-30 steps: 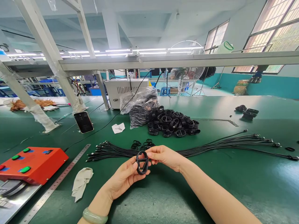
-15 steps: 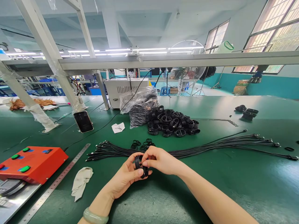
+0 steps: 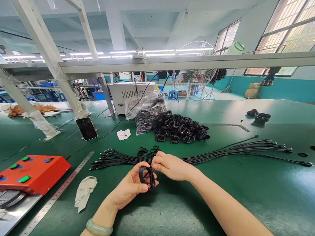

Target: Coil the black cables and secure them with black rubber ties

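Observation:
A coiled black cable (image 3: pixel 142 175) is wound into a small ring at the front middle of the table. My left hand (image 3: pixel 134 182) grips it from the left, thumb in front and fingers behind. My right hand (image 3: pixel 169 166) pinches at the coil's upper right edge; what lies between its fingertips is mostly hidden. Just behind both hands runs a bundle of straight black cables (image 3: pixel 216 153), its ends fanned out on the left and right. Small black rings (image 3: pixel 142 152) lie beyond the bundle. Farther back is a heap of coiled black cables (image 3: pixel 183 127).
A plastic bag (image 3: pixel 147 113) of black items stands by a white metal box (image 3: pixel 133 93). On the left are an orange box with green buttons (image 3: pixel 34 173), a steel ruler (image 3: pixel 59 193), a pale cloth (image 3: pixel 85 193) and a phone (image 3: pixel 86 128). A metal frame rail (image 3: pixel 172 63) crosses above.
The coil in my left hand has turned, so its open ring faces me more. My right hand has shifted slightly up and right along the coil's edge.

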`<state>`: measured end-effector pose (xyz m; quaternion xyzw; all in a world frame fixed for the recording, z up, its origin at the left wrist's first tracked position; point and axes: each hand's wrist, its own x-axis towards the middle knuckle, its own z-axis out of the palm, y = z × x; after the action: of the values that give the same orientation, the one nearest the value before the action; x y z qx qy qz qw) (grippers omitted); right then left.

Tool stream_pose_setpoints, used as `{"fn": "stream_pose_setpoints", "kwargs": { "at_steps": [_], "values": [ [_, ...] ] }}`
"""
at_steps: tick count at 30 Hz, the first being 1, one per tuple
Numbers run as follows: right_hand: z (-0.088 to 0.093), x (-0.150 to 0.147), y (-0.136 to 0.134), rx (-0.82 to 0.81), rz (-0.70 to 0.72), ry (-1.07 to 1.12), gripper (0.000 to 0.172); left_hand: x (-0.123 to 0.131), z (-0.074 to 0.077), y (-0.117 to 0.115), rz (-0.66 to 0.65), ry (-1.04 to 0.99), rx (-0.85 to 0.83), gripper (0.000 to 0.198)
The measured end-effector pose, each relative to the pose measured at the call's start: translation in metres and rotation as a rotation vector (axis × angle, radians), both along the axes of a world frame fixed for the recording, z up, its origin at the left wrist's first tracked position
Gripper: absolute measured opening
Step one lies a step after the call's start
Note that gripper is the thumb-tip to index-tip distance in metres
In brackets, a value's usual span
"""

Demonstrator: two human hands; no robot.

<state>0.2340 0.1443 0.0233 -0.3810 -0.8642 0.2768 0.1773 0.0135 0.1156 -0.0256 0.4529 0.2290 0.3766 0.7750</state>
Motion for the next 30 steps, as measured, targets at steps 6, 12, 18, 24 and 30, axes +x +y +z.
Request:
{"fn": "stream_pose_setpoints", "kwargs": {
  "at_steps": [6,12,18,24,30],
  "values": [
    [-0.013,-0.007,0.001,-0.142,-0.039,0.194,0.018,0.0,0.003,-0.001,0.026,0.106,0.032,0.053],
    [-0.028,-0.012,0.007,-0.381,-0.182,0.435,0.022,0.002,0.008,-0.001,0.084,0.159,0.045,0.057],
    [-0.02,-0.011,0.005,-0.473,-0.2,0.52,0.03,0.009,0.004,0.004,0.278,0.301,0.099,0.077],
    [-0.023,-0.027,-0.002,-0.583,-0.155,0.631,0.034,0.012,0.005,0.004,0.299,0.349,0.156,0.067],
    [-0.033,-0.031,-0.002,-0.571,-0.213,0.646,0.028,0.013,0.006,0.002,0.298,0.348,0.17,0.062]
  ]
}}
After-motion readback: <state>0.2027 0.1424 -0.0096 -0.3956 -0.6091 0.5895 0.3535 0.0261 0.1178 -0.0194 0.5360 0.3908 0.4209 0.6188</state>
